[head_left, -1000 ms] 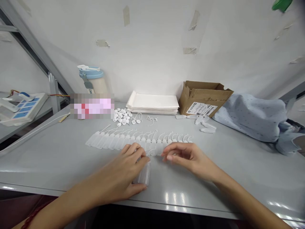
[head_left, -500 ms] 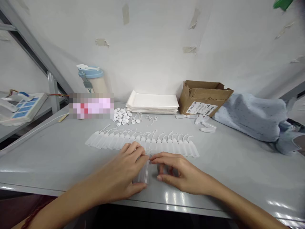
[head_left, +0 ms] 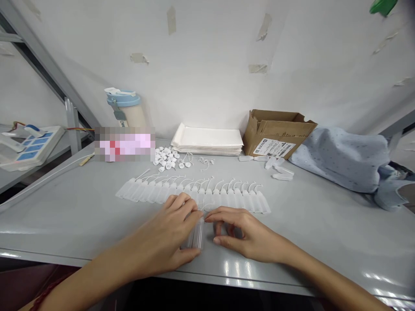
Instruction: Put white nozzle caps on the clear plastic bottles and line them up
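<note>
My left hand [head_left: 180, 231] rests near the table's front edge, curved over a few clear plastic tubes, thumb at their lower end and fingers at the top. One clear tube [head_left: 199, 235] shows most plainly beside its thumb; the others are partly hidden under the palm. A thin white cord loop rises from the tube's top. My right hand [head_left: 238, 231] is just right of it, fingers bent and apart, the index fingertip close to the tube's top end; whether it touches I cannot tell. Behind both hands lies a row of frosted tubes [head_left: 235, 198] with white cords.
White caps [head_left: 167, 157] are heaped behind the row, with loose cords [head_left: 206, 162] beside them. Farther back stand a stack of white sheets [head_left: 207, 140], an opened cardboard box [head_left: 279, 134] and a bottle [head_left: 126, 108]. Several loose frosted tubes [head_left: 283, 174] and a grey-blue cloth [head_left: 343, 155] lie right.
The clear tube under my left hand has shifted slightly to the right and shows more clearly. Both hands have hardly moved.
</note>
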`<act>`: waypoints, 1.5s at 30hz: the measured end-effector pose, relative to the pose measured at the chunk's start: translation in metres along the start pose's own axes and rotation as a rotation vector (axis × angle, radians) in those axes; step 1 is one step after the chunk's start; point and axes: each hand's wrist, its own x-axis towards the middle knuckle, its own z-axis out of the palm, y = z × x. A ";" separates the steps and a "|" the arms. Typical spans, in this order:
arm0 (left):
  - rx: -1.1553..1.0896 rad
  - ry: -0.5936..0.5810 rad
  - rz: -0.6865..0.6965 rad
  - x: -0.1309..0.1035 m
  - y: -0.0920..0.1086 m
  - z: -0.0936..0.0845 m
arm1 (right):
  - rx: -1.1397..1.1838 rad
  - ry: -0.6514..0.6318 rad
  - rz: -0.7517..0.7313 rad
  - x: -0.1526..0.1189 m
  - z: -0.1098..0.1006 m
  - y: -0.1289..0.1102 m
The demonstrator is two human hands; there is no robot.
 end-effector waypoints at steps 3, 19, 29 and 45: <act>-0.008 0.000 0.000 -0.001 0.000 0.000 | 0.002 -0.004 0.005 0.000 0.000 0.000; 0.017 0.006 0.012 -0.003 -0.001 0.002 | -0.118 -0.044 -0.021 0.001 0.001 0.000; 0.009 -0.005 0.017 -0.004 0.001 -0.001 | -0.129 -0.052 -0.018 0.000 0.002 0.000; 0.034 0.270 -0.015 0.037 -0.038 -0.027 | 0.217 0.338 0.158 -0.003 -0.035 0.000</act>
